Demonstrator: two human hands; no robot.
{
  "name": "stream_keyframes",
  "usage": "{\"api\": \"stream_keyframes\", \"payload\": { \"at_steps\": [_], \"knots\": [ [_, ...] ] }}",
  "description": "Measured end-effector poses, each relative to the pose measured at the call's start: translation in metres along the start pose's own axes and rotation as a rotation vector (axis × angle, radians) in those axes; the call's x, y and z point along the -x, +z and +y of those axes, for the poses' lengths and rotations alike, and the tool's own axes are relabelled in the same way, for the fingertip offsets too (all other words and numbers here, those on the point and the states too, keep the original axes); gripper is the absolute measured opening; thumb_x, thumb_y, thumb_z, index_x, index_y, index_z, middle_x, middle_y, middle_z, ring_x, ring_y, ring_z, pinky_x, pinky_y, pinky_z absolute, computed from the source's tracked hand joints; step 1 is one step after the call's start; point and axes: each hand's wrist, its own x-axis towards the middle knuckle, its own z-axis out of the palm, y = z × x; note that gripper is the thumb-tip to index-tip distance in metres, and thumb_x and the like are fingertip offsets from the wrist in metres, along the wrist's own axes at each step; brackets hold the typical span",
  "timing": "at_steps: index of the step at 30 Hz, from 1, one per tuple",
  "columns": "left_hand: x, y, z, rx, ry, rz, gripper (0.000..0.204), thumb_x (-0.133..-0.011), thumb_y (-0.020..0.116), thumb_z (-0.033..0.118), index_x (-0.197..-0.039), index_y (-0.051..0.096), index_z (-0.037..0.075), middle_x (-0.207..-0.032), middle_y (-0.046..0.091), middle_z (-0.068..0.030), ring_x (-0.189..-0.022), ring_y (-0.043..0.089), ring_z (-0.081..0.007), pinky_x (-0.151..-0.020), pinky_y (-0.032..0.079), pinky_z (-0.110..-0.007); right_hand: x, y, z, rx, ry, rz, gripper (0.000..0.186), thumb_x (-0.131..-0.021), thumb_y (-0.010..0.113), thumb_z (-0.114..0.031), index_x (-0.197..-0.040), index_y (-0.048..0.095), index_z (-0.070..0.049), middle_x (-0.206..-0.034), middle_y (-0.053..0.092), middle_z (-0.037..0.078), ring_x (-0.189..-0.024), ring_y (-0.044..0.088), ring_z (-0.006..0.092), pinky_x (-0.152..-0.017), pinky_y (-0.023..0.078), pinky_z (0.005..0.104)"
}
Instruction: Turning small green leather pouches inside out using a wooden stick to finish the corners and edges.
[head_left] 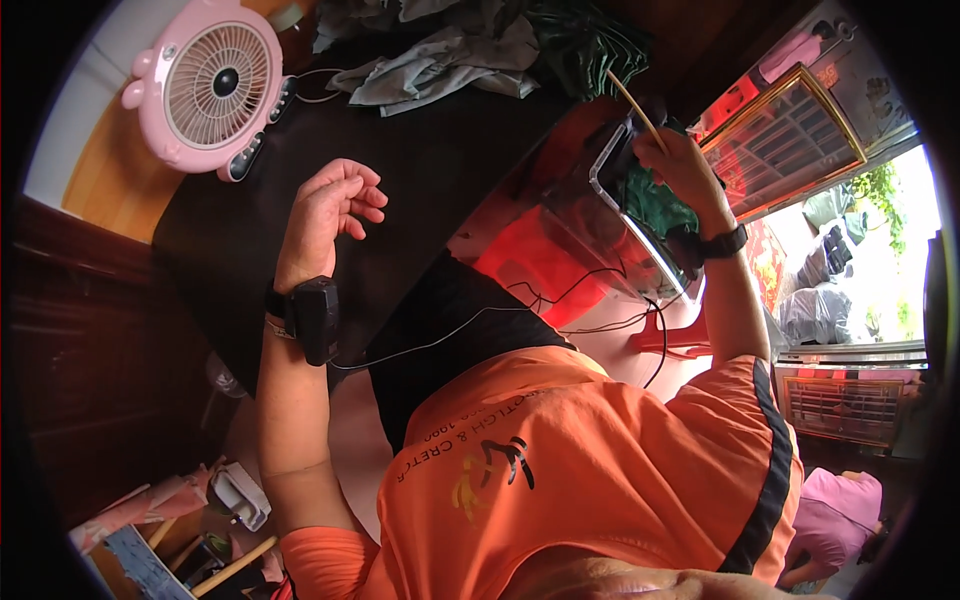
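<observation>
My left hand (330, 210) is raised over the dark tabletop (440, 160), its fingers loosely curved and apart, holding nothing. My right hand (680, 170) grips a thin wooden stick (630, 98) that points up and to the left, over a clear plastic bin (605, 215) with dark green cloth (650, 205) inside. Beyond the stick's tip lies a pile of dark green folded pieces (585, 45), beside crumpled grey cloth (440, 70) at the back of the table.
A pink fan (195, 85) stands at the upper left. Cables from wrist devices hang across my front. A red stool (670, 340) is below the bin. A person in pink (840, 510) is at the lower right. An open doorway (860, 260) is on the right.
</observation>
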Motion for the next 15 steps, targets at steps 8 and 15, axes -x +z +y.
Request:
{"api": "stream_keyframes", "payload": {
  "at_steps": [8, 15],
  "knots": [
    [-0.004, -0.009, -0.021, 0.033, 0.031, 0.205, 0.02, -0.087, 0.044, 0.02, -0.092, 0.058, 0.006, -0.079, 0.062, -0.0053, -0.062, 0.057, -0.0104, -0.048, 0.039, -0.019, -0.13, 0.095, -0.111, 0.493, -0.591, -0.074, 0.027, -0.08, 0.06, -0.03, -0.091, 0.063, -0.006, -0.067, 0.06, 0.012, -0.062, 0.059, 0.0255, -0.06, 0.047, 0.0341],
    [-0.012, 0.001, -0.031, -0.095, 0.208, 0.33, 0.014, -0.084, 0.049, 0.015, -0.084, 0.06, 0.006, -0.071, 0.061, -0.0031, -0.055, 0.053, -0.0068, -0.044, 0.034, -0.018, -0.243, 0.16, -0.096, 0.607, -0.483, 0.215, 0.023, -0.078, 0.053, -0.02, -0.095, 0.064, -0.009, -0.087, 0.064, 0.015, -0.086, 0.061, 0.0353, -0.074, 0.048, 0.046]
  ]
}}
